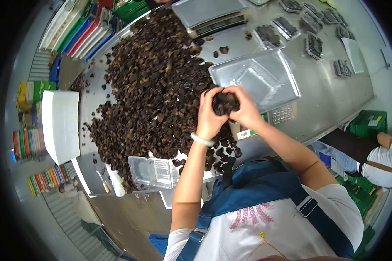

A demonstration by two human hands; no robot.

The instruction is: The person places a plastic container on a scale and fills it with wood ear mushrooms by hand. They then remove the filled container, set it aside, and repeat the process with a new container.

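Note:
My left hand [210, 116] and my right hand [247, 108] curl toward each other around a clump of dark brown pieces [225, 103], fingertips and thumbs meeting around it. Beside them on the left spreads a big heap of the same dark pieces [157, 87]. Just behind my hands, a clear plastic tray [274, 74] rests on a scale, whose keypad [282, 115] shows near my right wrist. An open clear plastic box [152, 171] sits at the heap's near edge.
A second scale [211, 17] stands at the back. Filled clear boxes [313, 45] are scattered at the back right. A white foam box [61, 126] is at the left, near stacked coloured crates [80, 28]. Another person [379, 163] is at the far right.

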